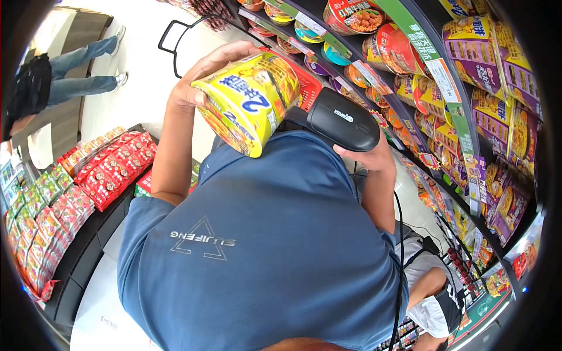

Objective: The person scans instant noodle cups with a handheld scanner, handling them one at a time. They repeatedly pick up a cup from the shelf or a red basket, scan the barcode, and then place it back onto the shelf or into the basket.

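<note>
My left hand [199, 73] is closed around a yellow instant noodle packet [249, 102] with blue lettering, gripping it by its upper left side. The packet is tilted in front of my chest. My right hand [370, 157] is wrapped around a black handheld barcode scanner [344, 120], whose rounded head points toward the packet. Its grip and most of my right fingers are hidden under the head. Packet and scanner are close together but apart. Partly behind both is a red shopping basket [308, 88] with a black handle [165, 47].
Shelves of instant noodle bowls [398, 47] and purple-yellow noodle packets [490, 114] rise along the right, with green price strips [436, 64]. Red snack packets [117, 169] fill a low display at left. One person [82, 73] stands upper left, another [430, 286] lower right. A black cable [400, 275] hangs nearby.
</note>
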`<state>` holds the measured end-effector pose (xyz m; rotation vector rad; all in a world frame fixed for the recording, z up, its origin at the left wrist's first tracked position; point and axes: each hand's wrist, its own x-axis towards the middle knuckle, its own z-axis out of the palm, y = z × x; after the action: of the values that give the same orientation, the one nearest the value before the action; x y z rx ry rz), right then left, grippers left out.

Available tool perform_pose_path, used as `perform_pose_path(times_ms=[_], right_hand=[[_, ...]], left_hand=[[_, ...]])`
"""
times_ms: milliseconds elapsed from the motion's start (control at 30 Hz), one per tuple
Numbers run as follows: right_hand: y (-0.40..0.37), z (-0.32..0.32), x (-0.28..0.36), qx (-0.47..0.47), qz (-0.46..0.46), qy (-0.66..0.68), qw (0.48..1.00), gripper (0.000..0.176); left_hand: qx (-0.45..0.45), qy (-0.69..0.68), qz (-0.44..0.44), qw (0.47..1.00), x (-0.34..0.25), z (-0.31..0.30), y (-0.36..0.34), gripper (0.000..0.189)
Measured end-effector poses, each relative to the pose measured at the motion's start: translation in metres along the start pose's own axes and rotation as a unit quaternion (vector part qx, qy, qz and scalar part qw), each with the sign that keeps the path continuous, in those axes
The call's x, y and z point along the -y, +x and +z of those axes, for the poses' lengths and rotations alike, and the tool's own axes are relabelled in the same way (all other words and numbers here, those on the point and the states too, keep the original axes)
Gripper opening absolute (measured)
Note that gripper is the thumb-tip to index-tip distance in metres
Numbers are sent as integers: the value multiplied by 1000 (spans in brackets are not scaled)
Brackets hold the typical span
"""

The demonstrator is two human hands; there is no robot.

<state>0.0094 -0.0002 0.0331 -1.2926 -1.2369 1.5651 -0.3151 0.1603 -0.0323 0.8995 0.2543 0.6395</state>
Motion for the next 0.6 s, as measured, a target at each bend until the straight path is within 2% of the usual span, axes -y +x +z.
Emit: perform_pose_path(times_ms=[33,100,167,333,433,500,533,567,600], right_hand=[[1,0,2,1,1,0,1000,47],[3,0,4,21,-27,-6,999,44],[4,-1,4,27,-27,-17,999,44],[3,-1,9,9,-15,-35,999,47],[1,0,7,-3,-14,-25,1000,50],[0,0,4,-13,-23,-29,999,57],[0,1,4,-11,-23,-29,999,57],[0,3,4,-33,-16,-5,999,61],[0,5,3,-54,-9,19,998,65]], left_hand=[[30,54,1,998,-6,1,2,119],[46,60,1,997,-21,12,8,118],[76,123,16,989,-32,18,11,117],[86,179,36,979,-42,25,15,119],[34,183,54,981,-34,26,13,120],[-95,97,62,989,-26,33,17,119],[-134,78,79,985,-20,36,16,103],[-137,79,80,984,-13,36,13,103],[-190,4,68,979,-6,35,10,92]])
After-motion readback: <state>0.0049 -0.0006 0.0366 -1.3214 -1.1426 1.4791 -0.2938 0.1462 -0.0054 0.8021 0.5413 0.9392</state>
